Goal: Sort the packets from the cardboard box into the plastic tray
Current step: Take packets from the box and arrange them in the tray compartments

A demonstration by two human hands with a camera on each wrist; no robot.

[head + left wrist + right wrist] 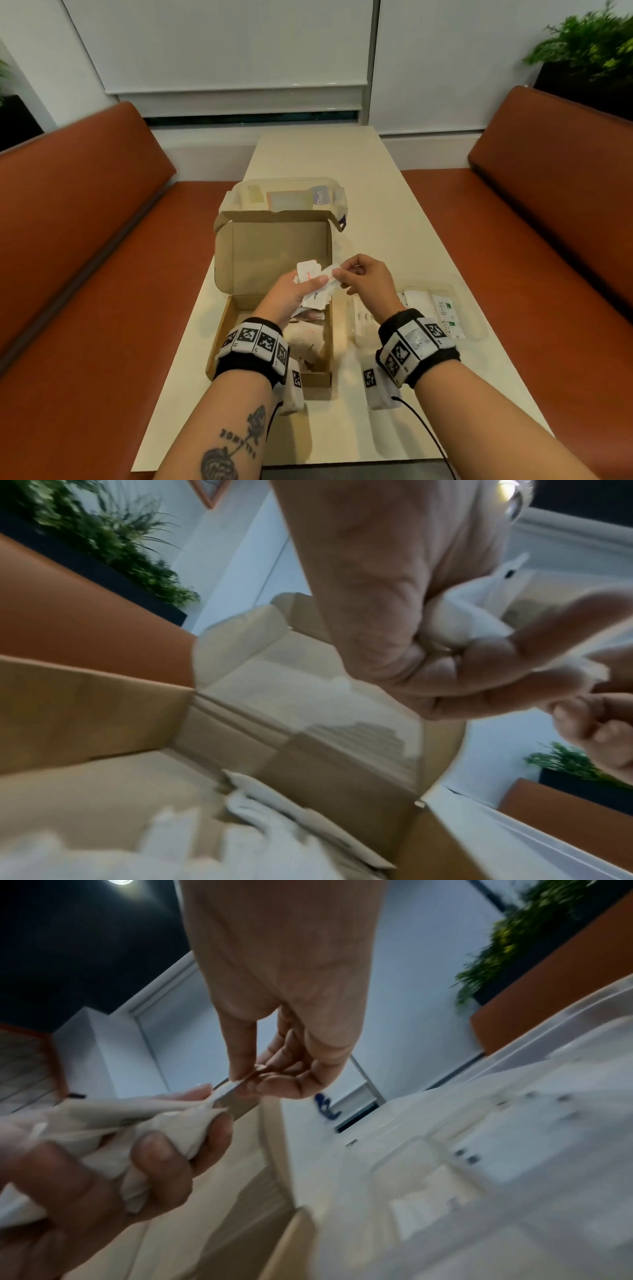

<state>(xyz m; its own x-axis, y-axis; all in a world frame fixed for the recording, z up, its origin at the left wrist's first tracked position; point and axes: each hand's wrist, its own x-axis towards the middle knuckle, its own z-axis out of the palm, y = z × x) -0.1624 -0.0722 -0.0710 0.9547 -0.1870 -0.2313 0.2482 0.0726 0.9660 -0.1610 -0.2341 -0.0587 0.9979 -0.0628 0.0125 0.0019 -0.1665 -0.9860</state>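
A long pale worktop (387, 212) runs away from the person between two orange-brown bench seats (85, 219), toward a wall of lowered white blinds (219, 44); dark planters with green plants (589, 44) stand in both far corners.

Nearest on the worktop, left of its middle, sits one cardboard box (221, 329), its lid (277, 253) standing open at the far side. Loose white packets (260, 829) lie in a heap in its near half; their number cannot be counted.

Above the box two hands meet. The left hand (291, 298) has its fingers curled round a bunch of several white packets (317, 291), thumb laid over them. The right hand (366, 277) pinches one end of a single white packet (332, 272) between thumb and forefinger (240, 1053), that packet still reaching into the left hand's bunch.

Just right of the box lies one clear plastic tray (476, 308), divided into compartments. Packets with green print (445, 308) fill its right side, plain white ones (416, 298) sit left of them, and more pale packets lie in the part closest to the box, largely hidden by the right wrist.

Beyond the box's lid, touching it or just behind it, rests one clear plastic lid (291, 195) with labels. The far stretch of worktop past that lid, and the strip right of the tray, lie bare to the edges.
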